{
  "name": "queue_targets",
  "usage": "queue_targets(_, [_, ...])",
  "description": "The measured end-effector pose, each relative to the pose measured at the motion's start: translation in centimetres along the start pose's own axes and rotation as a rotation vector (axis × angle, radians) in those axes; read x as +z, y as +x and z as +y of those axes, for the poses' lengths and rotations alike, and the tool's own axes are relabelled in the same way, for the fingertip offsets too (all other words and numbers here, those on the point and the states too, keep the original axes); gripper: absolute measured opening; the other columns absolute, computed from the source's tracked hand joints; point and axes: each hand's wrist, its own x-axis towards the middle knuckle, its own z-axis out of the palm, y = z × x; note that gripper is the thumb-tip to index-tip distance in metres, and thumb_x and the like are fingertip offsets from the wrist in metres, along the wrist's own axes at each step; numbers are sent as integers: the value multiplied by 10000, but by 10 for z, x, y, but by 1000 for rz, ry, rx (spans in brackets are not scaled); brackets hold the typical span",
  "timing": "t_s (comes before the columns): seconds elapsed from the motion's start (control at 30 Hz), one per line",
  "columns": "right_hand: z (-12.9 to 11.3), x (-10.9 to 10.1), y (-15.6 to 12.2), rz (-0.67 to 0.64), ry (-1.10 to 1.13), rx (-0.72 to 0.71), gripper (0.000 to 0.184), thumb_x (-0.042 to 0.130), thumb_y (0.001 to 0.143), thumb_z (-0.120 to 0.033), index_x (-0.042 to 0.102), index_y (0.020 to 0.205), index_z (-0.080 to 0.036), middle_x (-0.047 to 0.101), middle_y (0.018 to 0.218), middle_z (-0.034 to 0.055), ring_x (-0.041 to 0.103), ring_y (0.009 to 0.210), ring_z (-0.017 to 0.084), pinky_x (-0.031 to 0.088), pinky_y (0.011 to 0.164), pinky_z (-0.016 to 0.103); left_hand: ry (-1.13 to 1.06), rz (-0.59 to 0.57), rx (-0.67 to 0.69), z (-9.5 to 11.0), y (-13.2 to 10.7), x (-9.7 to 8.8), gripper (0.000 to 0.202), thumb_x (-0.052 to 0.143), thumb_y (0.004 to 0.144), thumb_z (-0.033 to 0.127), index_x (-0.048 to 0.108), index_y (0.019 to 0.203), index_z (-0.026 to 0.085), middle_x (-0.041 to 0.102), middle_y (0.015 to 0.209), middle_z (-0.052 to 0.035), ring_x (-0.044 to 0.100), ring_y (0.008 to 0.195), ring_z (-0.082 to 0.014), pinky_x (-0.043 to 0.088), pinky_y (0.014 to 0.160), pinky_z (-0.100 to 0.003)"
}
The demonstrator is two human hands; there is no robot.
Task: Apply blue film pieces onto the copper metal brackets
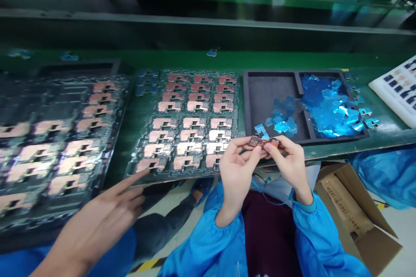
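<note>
A worker's left hand (239, 169) and right hand (290, 162) pinch a small coppery part (256, 140) at the near edge of a black tray (268, 84) holding blue film (334, 106) on the green bench (182, 58).

Bright glare is returned by blue film (336, 106). Left tray (61, 100) is softened by blur; upper background is dimly lit.

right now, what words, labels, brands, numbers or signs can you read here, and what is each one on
"150", upside down, within a handwritten string on the brown packet in the open cardboard box; its other characters are uncertain.
Any marking on the small electronic part in the left hand and right hand: too small to read.
Any marking on the copper-coloured pieces: too small to read.
No brand is legible.
</note>
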Motion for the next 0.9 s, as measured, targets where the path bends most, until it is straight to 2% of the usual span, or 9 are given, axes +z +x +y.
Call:
queue_targets(0.1, [2, -6, -2, 2, -27, -21, 417, 664, 1049, -563, 754, 877, -194, 743, 774, 10, 697, 668, 149, 603, 653, 234, -43, -27, -17, -2, -3, 2, 386, 980, 816, 382, 685, 1029, 251, 787, 928, -9, 853, 801, -233, 762, 806, -368])
queue_targets(0.2, [10, -13, -3, 21, -35, -40, 509, 560, 1100, -579, 769, 854, -184, 754, 762, 33, 694, 641, 163, 586, 605, 250, -55, -35, -40, -5, -5, 2, 408, 969, 823, 406, 672, 1035, 224, 763, 899, -10, 834, 781, -197, 739, 777, -310])
queue_targets(0.33, [24, -15, -2, 18, -103, -47, 375, 769, 980, -569, 816, 945, -198, 814, 856, 47, 741, 620, 192, 644, 621, 293, -56, -31, -75, -8, -3, -3, 430, 933, 846, 402, 653, 1085, 179, 757, 960, -34, 824, 830, -188, 717, 810, -312])
queue_targets(0.4, [30, -14, -3, 31, -143, -56, 360, 814, 946, -564, 820, 947, -204, 822, 852, 50, 760, 628, 198, 655, 635, 285, -68, -47, -94, -8, -3, -5, 413, 919, 849, 368, 651, 1098, 177, 759, 972, -38, 818, 828, -177, 703, 818, -298])
queue_targets(0.6, [38, -10, -6, 30, -116, -19, 492, 644, 1047, -637, 837, 977, -190, 846, 914, 94, 782, 646, 212, 668, 612, 296, -20, -46, -96, -2, -6, -10, 329, 866, 866, 294, 683, 1109, 169, 744, 932, -40, 783, 793, -162, 667, 762, -266])
queue_targets(0.67, [37, -9, -5, -44, -2, -26, 552, 550, 1088, -648, 846, 1034, -185, 855, 1006, 119, 800, 672, 226, 687, 626, 331, 12, -41, -66, 7, -3, -17, 311, 840, 883, 287, 707, 1136, 165, 758, 965, -62, 777, 804, -169, 663, 756, -273])
queue_targets(0.77, [31, -9, -4, -150, 109, -56, 549, 482, 1123, -612, 811, 1251, -193, 835, 1205, 155, 844, 867, 266, 702, 660, 352, 112, -4, 35, 27, 6, -35, 287, 777, 928, 270, 748, 1196, 169, 781, 1045, -93, 774, 899, -193, 656, 809, -291])
queue_targets(0.83, [25, -7, -5, -154, 106, -57, 489, 490, 1138, -548, 761, 1367, -213, 816, 1277, 156, 838, 993, 266, 701, 696, 334, 192, 59, 111, 42, 14, -51, 297, 735, 959, 265, 763, 1243, 185, 777, 1075, -90, 759, 949, -196, 644, 852, -295])
queue_targets(0.9, [20, -5, -7, -139, 85, -53, 433, 505, 1144, -493, 753, 1380, -228, 818, 1271, 145, 830, 1011, 243, 692, 709, 303, 252, 109, 151, 53, 20, -68, 333, 718, 975, 273, 760, 1299, 207, 749, 1053, -68, 742, 945, -189, 634, 833, -285])
